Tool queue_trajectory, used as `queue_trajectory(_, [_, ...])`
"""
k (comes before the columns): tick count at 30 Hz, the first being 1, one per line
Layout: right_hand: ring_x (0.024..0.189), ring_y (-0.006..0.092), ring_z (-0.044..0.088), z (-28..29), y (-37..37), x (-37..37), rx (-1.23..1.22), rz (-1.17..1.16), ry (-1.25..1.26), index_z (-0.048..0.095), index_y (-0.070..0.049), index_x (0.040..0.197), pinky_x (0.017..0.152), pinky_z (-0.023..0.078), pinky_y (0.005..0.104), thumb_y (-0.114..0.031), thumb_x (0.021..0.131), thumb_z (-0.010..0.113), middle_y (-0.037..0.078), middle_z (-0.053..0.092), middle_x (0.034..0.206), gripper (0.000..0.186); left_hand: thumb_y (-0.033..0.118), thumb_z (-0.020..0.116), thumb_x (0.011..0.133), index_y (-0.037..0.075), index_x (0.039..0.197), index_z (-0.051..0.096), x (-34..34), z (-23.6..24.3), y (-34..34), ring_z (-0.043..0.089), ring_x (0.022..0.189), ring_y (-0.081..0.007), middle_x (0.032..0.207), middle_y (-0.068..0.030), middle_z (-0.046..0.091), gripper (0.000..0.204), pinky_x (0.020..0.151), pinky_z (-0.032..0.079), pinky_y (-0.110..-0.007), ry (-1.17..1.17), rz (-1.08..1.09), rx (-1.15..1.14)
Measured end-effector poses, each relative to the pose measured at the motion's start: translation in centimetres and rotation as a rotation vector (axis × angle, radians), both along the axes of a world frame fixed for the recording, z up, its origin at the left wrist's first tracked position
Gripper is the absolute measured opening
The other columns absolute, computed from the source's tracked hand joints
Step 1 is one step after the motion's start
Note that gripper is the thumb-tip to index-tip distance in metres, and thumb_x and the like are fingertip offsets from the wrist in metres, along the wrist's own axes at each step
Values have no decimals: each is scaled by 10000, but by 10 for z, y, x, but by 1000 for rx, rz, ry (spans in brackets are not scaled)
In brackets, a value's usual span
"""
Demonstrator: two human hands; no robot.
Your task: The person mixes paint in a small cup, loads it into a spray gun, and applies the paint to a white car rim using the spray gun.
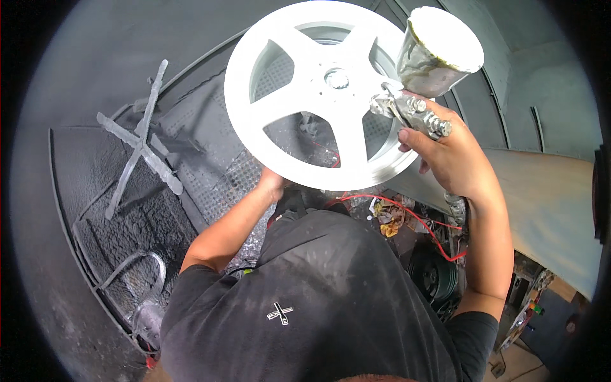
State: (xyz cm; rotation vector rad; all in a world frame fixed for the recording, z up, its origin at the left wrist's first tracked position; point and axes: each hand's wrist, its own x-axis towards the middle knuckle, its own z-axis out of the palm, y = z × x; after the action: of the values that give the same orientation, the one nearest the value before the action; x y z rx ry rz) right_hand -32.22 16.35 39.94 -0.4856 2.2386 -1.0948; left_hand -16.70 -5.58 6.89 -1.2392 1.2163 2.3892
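A white five-spoke wheel rim [262,121] is in front of me, its open face turned up toward me. My right hand [455,149] is wrapped round a metal spray gun [417,114], just over the rim's right edge. On top of the gun sits a paint-smeared cup [426,67] with a white top. The gun's nozzle points left across the spokes. My left hand [272,183] is at the rim's lower left edge; its fingers are hidden behind the wheel, so its grip does not show.
A grey-coated cross-shaped stand [141,143] is on the left, by a rough dark surface [137,213]. A red hose [423,223] runs below the wheel, past crumpled scraps [389,218] and a dark wheel [434,277]. A pale panel [541,204] stretches along the right.
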Motion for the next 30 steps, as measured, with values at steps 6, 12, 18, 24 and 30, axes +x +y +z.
queue_trajectory(6, [616,53,517,0,3,-4,-51,-62,-43,607,-35,1275,514,441,227,-98,957,643,-13,637,819,326,363,501,1034,120,1263,570,21,-2,38,546,1189,-209,1263,-57,605,341,979,437,-409,-119,-282,137])
queue_trajectory(12, [671,56,581,-7,-1,4,-134,24,-86,603,-58,1315,521,480,222,-141,958,657,-14,649,778,370,382,468,1049,130,1261,578,23,-19,41,532,1183,-185,1286,-41,590,348,983,421,-364,-43,-220,206])
queue_trajectory(18, [695,53,582,-7,-1,4,-103,89,112,588,-55,1333,523,484,225,-136,960,651,-12,643,796,387,348,494,1037,153,1129,603,24,-18,43,568,964,-135,1042,9,630,242,856,462,-320,-61,-160,213])
queue_trajectory(24, [747,100,562,-6,-4,4,-20,27,-12,599,14,1279,699,499,283,-70,945,630,69,669,857,345,324,486,1043,131,1132,612,26,-20,38,593,1000,-157,1083,-13,645,247,873,474,-342,-41,-87,181])
queue_trajectory(30, [713,56,582,-11,2,2,56,-2,-27,585,-55,1336,526,485,223,-121,962,631,-11,645,827,383,258,508,1032,14,1238,579,17,-27,-6,634,1043,-235,1142,-85,654,328,891,518,-398,4,73,134])
